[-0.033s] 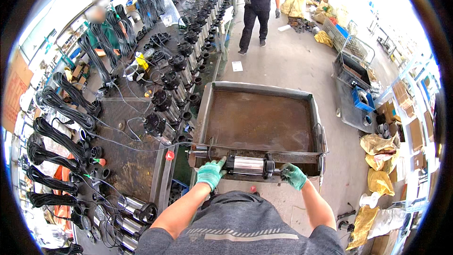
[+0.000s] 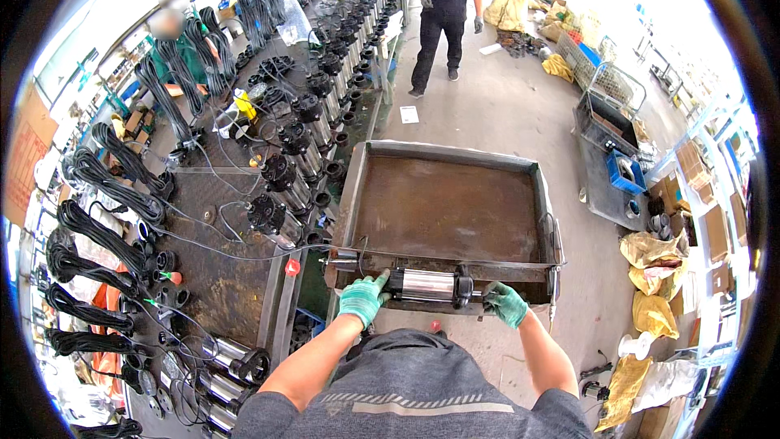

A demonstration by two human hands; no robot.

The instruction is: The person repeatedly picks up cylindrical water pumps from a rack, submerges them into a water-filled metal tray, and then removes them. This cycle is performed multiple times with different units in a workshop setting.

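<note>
A pump motor with a shiny steel barrel and black end pieces lies sideways across the near trough of a metal tank. My left hand, in a green glove, is closed on its black left end. At the other end a thin shaft sticks out, and my gloved right hand has its fingers closed around the tip. The undersides of both hands are hidden. A small metal cylinder with a cable sits at the tank's left corner, just beyond my left hand.
The rusty brown tank stands in front of me. On the left, a workbench carries upright pump motors and coiled black cables. One person is in the aisle ahead, another behind the bench. Sacks and a cart stand right.
</note>
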